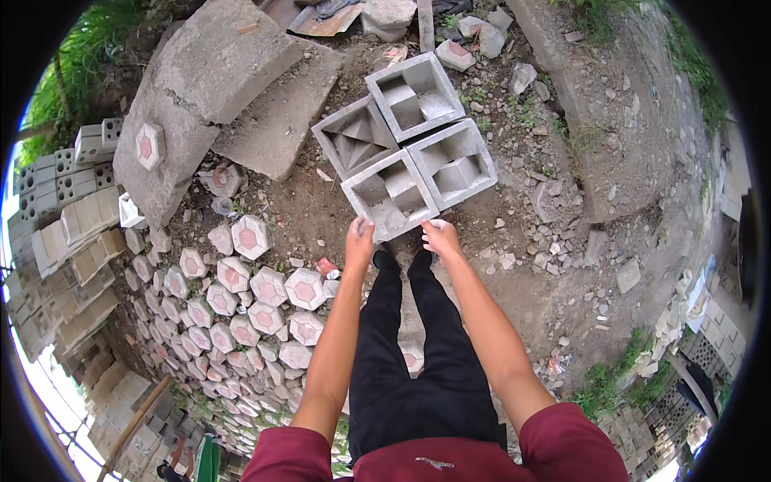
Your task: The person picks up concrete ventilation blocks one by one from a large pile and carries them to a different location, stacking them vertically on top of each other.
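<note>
Four hollow square grey concrete blocks stand together on the dirt ahead of my feet, with angled shapes inside their openings. Nearest to me is one concrete block (390, 215); the left block (331, 146), the far block (426, 128) and the right block (475, 190) adjoin it. My left hand (361, 239) is closed at the near block's front left corner. At its front right corner, my right hand (441, 236) pinches the rim with bent fingers. The undersides of the blocks are hidden.
Many hexagonal pavers (250, 237) with reddish centres cover the ground to the left. Broken concrete slabs (221, 68) lie at the far left. Stacked bricks (80, 229) stand along the left edge. Rubble (554, 257) is scattered to the right.
</note>
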Tool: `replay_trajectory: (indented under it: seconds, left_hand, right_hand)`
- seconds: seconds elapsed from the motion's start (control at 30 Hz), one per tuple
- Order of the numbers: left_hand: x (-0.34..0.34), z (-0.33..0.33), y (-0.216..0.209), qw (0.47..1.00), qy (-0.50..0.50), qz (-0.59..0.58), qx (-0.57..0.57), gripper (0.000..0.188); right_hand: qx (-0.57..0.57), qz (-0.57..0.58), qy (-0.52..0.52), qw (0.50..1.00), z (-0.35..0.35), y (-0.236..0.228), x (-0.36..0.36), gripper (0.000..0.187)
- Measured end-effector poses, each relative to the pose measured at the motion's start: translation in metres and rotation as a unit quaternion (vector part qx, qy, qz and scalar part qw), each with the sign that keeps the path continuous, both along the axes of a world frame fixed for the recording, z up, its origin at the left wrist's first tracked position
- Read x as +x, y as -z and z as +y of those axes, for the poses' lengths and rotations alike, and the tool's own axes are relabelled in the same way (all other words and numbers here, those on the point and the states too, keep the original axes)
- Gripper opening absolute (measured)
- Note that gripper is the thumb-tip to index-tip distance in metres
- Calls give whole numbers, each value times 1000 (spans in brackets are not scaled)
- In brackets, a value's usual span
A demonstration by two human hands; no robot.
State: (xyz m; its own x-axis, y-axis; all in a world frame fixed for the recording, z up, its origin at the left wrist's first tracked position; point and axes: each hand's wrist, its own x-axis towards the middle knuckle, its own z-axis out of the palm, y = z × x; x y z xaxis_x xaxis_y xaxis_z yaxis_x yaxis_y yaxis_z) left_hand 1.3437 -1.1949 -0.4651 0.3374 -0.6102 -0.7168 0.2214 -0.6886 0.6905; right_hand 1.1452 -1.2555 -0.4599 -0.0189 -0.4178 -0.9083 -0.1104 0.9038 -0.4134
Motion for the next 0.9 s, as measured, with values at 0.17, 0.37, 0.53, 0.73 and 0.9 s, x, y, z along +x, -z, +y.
replay_trajectory:
  seconds: [0.17,0.37,0.53,0.73,0.9]
  left_hand:
    - [-4,6,-148,995,70,67,-22,50]
    - [-6,-5,-266,981,134,52,-130,42]
    - [-36,-13,-341,962,213,90,-148,37]
    - [-77,-12,-362,894,404,104,-164,40]
    - [-114,-8,-366,822,556,88,-82,42]
  right_hand:
    - [-264,11,-60,963,6,-108,-62,24]
    - [-358,20,-14,933,30,-242,-108,21]
    - [-378,54,35,924,71,-297,-116,20]
    - [-362,83,105,923,140,-345,-109,27]
    - [-341,221,-24,913,205,-365,-154,44]
